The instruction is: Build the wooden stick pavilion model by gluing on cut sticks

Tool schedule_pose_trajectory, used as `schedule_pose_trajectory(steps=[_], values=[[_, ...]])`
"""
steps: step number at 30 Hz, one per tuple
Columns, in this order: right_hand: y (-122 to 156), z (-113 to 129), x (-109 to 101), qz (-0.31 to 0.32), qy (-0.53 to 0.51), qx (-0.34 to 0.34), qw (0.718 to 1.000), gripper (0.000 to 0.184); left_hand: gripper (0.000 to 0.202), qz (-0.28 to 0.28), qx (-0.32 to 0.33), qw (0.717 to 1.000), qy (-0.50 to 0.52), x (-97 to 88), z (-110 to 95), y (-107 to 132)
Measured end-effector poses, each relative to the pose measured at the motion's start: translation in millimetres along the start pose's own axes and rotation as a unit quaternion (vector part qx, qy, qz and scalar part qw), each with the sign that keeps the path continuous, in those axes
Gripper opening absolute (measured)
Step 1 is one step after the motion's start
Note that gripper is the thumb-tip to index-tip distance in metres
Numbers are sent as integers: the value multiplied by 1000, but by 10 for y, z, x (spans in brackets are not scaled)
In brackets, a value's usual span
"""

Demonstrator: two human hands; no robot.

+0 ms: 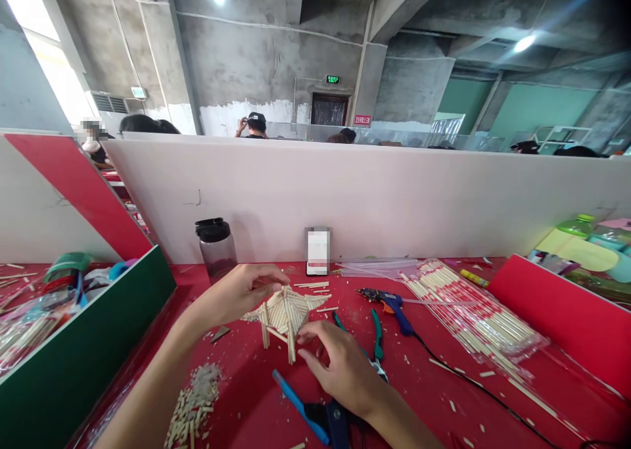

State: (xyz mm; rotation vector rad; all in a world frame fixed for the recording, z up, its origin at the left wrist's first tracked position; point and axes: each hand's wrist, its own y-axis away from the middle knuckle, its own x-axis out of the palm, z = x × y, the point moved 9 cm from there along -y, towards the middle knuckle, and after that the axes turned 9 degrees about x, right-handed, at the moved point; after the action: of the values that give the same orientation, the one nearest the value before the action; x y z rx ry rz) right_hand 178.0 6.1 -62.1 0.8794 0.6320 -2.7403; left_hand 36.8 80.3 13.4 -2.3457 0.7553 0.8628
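A red worktop [424, 413] spreads across the view, and on it, near the middle and between the two hands, stands a small pavilion-like model [284, 319] of pale wooden sticks. Its roof [290, 311] takes up most of it: sticks laid side by side in sloping panels that rise to a peak, one corner drawn out into a tip at the right. The left hand [249, 290] bends over the roof's far left, its grip hidden, so whether it clasps cannot be told. The right hand [340, 362] has thumb and forefinger parted just beside the nearest leg [292, 349]; contact is unclear. That leg and another at the left look like bundled sticks. A thin crossbar [277, 334] joins them. Tiny stick offcuts [193, 400] lie heaped nearby.
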Motion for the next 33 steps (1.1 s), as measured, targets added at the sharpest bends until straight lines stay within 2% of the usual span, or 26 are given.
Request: schedule_pose_trajectory(steps=[9,15,24,33], values=[[-20,-91,14,-7,25,16,1000,35,25,7,16,999,-33,43,-126,-23],[-32,-146,19,-6,30,28,999,43,27,5,17,999,-45,34,-126,-21],[-41,-146,4,-4,11,39,999,41,21,-12,25,999,-32,28,-149,-28],[-79,-177,-110,-16,-83,65,994,36,20,-22,31,999,-33,51,-165,-38]])
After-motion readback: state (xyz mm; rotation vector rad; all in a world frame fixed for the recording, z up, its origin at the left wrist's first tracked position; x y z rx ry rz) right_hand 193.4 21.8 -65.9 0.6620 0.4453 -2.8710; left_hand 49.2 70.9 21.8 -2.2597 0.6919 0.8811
